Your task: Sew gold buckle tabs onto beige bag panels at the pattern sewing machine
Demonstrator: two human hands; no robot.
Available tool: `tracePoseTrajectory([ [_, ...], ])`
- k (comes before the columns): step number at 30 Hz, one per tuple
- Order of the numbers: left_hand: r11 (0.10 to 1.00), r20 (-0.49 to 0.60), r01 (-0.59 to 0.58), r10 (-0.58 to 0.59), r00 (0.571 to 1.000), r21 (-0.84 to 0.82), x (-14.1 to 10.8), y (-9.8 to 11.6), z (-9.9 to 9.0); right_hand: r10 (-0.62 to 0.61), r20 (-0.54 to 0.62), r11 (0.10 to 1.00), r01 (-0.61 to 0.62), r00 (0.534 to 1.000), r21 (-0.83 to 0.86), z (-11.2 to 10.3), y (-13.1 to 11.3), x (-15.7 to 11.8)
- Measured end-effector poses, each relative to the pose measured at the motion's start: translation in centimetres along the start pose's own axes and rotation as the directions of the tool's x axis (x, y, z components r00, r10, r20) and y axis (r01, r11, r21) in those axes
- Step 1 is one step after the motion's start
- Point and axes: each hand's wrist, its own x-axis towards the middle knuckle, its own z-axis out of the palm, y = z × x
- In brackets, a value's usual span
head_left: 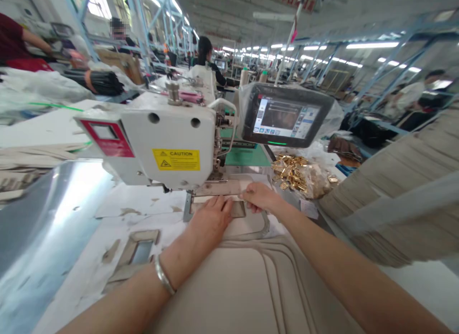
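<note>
My left hand [211, 218] lies flat, palm down, on a framed beige piece under the head of a white sewing machine [143, 147]. Just right of it, my right hand [258, 196] has its fingers pinched at the right end of the same beige piece [247, 226]; what lies between the fingertips is too small to make out. A metal clamp frame [187, 207] shows at the piece's left side. Below my hands, a stack of beige panels with rounded corners [229, 286] reaches toward me. The left wrist wears a silver bangle.
A control screen [287, 116] stands behind my right hand, with gold metal fittings [292, 173] below it. Beige frame-shaped pieces [143, 243] lie at left. Tall stacked beige material [401, 195] rises at right. Several people work farther back.
</note>
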Motion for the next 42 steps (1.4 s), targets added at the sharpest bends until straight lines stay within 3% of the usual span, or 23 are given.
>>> tracePoseTrajectory([
  [7,0.986,-0.013,0.155,-0.154,0.988,0.065,-2.9,-1.6,-1.6,-0.034,0.011,0.998,0.033,0.999,0.052,0.0,0.9,0.4],
  [16,0.991,-0.115,0.119,-0.113,0.987,0.052,-3.8,-2.6,-0.3,0.003,0.026,0.996,-0.006,1.000,0.089,-0.1,0.0,-0.2],
  [28,0.990,-0.006,0.142,-0.142,0.990,0.005,-3.5,-2.7,-1.8,0.124,0.143,0.969,-0.151,0.982,0.197,-1.1,-0.6,0.6],
  [35,0.981,-0.011,0.192,-0.191,0.981,0.029,-4.3,-3.7,-2.6,0.142,0.186,0.968,-0.176,0.972,0.178,0.3,-2.3,0.7],
  [42,0.967,-0.002,0.240,-0.240,0.971,0.086,-6.1,-6.0,-3.1,0.117,0.201,0.975,-0.152,0.972,0.165,2.4,-4.6,0.2],
])
